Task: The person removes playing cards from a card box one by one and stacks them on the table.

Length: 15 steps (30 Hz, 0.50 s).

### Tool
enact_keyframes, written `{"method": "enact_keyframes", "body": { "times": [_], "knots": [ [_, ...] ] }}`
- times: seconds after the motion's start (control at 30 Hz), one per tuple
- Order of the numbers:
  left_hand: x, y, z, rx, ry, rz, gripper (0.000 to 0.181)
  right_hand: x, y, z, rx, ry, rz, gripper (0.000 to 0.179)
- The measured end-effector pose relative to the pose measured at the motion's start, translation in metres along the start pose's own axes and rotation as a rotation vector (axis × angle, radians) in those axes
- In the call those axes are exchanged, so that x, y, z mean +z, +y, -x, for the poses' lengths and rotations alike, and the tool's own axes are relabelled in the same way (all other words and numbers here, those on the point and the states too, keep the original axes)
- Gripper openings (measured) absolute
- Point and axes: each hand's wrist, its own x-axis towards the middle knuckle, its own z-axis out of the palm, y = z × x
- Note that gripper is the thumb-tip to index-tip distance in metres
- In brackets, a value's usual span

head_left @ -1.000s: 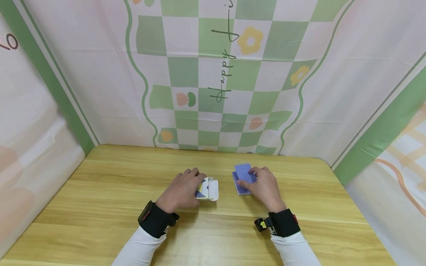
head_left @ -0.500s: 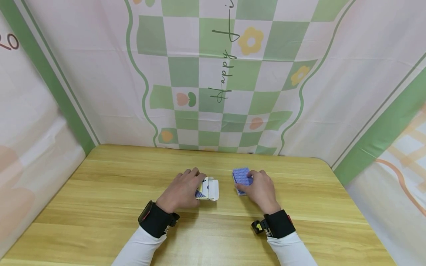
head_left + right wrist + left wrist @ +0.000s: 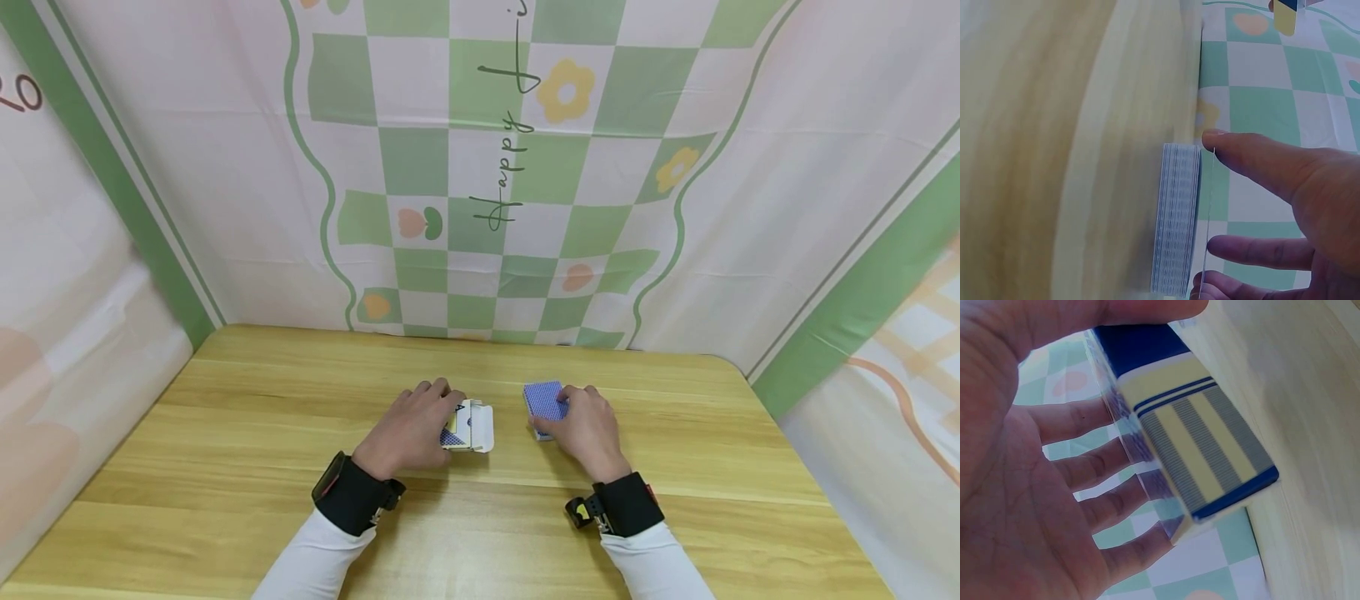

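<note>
Skewing of the card deck (image 3: 1176, 219) could be caused by slippage of the playing card (image 3: 544, 401) edge-pinched by the part-curled right hand (image 3: 588, 427), card box (image 3: 1185, 419) being gripped in the wide-spread left hand (image 3: 408, 423).

1. Right wristband (image 3: 628, 505): broad, black.
2. Red tab (image 3: 651, 493): small, at the outer edge of the right wristband.
3. Right camera module (image 3: 579, 512): black, rounded, yellow-marked; attached at the inner side of the right wristband.
4. Right sleeve (image 3: 657, 562): white, lightly creased, on the elbow side of the right wristband.
5. Left wristband (image 3: 351, 496): black, well apart from the right wristband, bearing a dark glossy plate (image 3: 327, 477).
6. Left sleeve (image 3: 315, 558): white, likewise creased.
7. Left hand (image 3: 411, 429), right hand (image 3: 588, 429): bare.
</note>
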Motion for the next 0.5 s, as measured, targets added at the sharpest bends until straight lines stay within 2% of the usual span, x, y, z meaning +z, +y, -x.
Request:
{"method": "enact_keyframes", "body": {
  "times": [0.5],
  "knots": [
    [-0.0004, 0.0003, 0.0002, 0.012, 0.001, -0.019, 0.069, 0.0035, 0.0001, 0.0004, -0.001, -0.002, 0.018, 0.066]
  ]
}}
